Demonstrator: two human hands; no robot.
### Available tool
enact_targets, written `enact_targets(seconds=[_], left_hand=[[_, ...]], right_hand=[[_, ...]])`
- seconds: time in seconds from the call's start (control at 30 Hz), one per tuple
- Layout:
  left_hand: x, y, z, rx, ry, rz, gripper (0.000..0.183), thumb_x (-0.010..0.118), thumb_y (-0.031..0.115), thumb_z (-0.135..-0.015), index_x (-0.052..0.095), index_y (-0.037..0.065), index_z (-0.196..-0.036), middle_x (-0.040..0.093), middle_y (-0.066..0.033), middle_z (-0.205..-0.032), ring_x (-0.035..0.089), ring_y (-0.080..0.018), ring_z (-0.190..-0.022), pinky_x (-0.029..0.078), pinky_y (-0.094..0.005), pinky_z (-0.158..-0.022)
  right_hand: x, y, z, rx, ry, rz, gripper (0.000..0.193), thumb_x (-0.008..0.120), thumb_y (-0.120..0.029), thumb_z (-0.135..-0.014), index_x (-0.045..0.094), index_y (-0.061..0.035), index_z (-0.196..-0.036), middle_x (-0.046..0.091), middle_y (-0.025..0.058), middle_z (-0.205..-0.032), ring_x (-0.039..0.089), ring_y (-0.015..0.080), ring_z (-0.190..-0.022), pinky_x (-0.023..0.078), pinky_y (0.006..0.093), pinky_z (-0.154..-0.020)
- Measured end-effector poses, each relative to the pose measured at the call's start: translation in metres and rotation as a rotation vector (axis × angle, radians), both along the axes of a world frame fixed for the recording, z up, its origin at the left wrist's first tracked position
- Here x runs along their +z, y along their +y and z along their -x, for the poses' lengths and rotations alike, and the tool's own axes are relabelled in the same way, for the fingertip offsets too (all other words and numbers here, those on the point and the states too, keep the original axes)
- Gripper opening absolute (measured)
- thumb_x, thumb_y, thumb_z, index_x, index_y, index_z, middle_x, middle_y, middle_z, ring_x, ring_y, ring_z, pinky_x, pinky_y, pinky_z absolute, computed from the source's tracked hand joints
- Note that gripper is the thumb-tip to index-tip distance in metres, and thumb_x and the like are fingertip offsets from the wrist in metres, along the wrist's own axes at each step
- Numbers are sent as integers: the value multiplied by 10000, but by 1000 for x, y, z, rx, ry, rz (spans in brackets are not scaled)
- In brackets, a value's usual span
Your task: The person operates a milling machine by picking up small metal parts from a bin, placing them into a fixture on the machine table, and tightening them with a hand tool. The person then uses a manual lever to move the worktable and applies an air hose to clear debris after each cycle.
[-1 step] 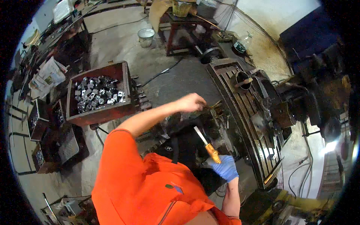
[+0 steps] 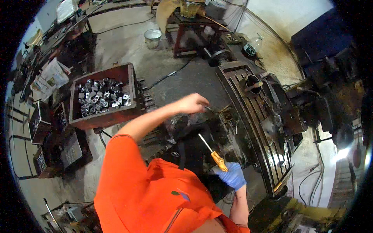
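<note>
My bare left hand (image 2: pixel 192 103) reaches out over the dark front of a machine, its fingers curled down. Whatever they close on is too dark and blurred to make out. My right hand (image 2: pixel 233 176), in a blue glove, is wrapped round the yellow handle of a file-like tool (image 2: pixel 218 160). Its slim metal blade points up and left, apart from the machine. To the right of both hands runs the long slotted machine table (image 2: pixel 254 126), with a round dark metal cup (image 2: pixel 248 92) holding a brush-like handle on it.
A rusty red box (image 2: pixel 104 123) filled with small metal blocks (image 2: pixel 101 98) stands left of my arm. Smaller bins (image 2: pixel 40 123) sit farther left. A white bucket (image 2: pixel 152 40) stands on the floor ahead, beside a stand (image 2: pixel 180 40). A clear bottle (image 2: pixel 252 46) is near the wall.
My left hand has moved slightly left and up. The tool in my right hand has turned, so its blade looks narrower.
</note>
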State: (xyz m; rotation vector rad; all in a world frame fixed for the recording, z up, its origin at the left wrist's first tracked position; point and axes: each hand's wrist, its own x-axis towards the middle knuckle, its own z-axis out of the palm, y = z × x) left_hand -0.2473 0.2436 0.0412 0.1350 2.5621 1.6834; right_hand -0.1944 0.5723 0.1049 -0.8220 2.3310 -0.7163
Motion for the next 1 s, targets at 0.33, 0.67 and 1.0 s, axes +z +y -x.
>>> enact_targets(seconds=[0.33,0.67,1.0], left_hand=[[-14,-250,-182,1081,-238,969,204,536,185,-720,625,39,-832,618,-189,-894,587,-364,-867,474,-444,-758],[-85,-281,-177,483,-528,1495,124,579,109,-721,640,139,-825,645,-71,-886,626,-216,-854,487,-334,-679],[-15,-246,-179,1001,-157,856,249,598,95,-743,540,-30,-951,626,-116,-894,627,-235,-735,499,-341,-612]], right_hand=[[-15,30,3,-182,-18,-15,296,689,-322,-714,627,-48,-807,607,131,-656,597,242,-578,439,332,-530],[-15,14,0,-109,119,-164,288,668,-347,-716,630,-79,-813,620,146,-710,611,301,-652,467,364,-567],[-10,22,-5,-167,102,-123,330,671,-363,-706,630,-78,-867,623,164,-745,615,308,-692,480,366,-596]])
